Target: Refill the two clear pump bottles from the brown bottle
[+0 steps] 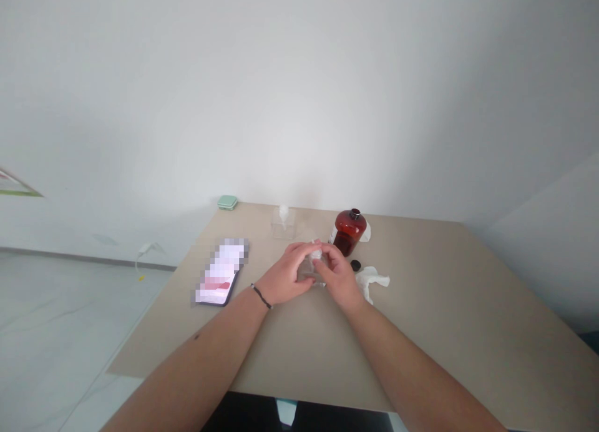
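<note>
Got a clear container [306, 270] grasped right between left hand [285, 276] and right hand [341, 279], equally close to both tbh, just this side of the amber bottle [350, 227], but can't make out the container's long axis.

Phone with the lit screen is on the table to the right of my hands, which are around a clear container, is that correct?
Wrong side: the head view shows the lit phone on the table to the left of your left hand and right hand, which are around the clear container.
</note>
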A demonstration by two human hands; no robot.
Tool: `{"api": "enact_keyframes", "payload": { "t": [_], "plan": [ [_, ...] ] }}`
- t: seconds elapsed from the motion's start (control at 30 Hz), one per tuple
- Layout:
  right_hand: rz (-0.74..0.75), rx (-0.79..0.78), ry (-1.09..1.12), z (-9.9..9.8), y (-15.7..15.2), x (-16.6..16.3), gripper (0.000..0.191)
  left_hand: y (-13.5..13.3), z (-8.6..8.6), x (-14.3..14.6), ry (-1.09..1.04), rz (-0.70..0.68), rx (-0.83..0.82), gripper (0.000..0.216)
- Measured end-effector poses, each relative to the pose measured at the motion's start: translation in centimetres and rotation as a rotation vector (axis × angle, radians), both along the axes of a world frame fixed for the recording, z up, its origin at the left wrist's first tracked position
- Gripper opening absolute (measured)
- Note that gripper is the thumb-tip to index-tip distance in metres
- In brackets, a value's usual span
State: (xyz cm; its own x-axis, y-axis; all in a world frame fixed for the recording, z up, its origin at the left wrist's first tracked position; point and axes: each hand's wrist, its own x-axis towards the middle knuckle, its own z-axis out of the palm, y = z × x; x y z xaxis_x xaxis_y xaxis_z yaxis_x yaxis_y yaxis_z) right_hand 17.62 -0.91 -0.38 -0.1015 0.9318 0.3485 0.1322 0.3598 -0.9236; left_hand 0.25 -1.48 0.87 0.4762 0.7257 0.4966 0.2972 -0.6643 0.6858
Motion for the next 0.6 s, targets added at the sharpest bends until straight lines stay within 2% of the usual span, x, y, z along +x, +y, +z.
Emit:
{"api": "enact_keyframes", "payload": {
  "t": [0.13,0.27,0.47,0.6],
  "plan": [
    [-0.023,-0.038,0.018,-0.08,-0.01,0.00,0.025,0.02,0.01,0.03,-0.008,-0.001,-0.005,0.082],
    [0.031,0.024,0.010,0.11,-0.03,0.20,0.022,0.02,0.01,0.02,0.003,0.001,0.002,0.081],
    [-0.033,-0.027,-0.003,-0.20,0.12,-0.02,0.024,0.01,0.10,0.05,-0.010,0.007,0.006,0.081],
    [0.018,-0.006,0.013,0.06,-0.05,0.10,0.024,0.00,0.14,0.02,0.001,0.009,0.002,0.080]
  ]
}}
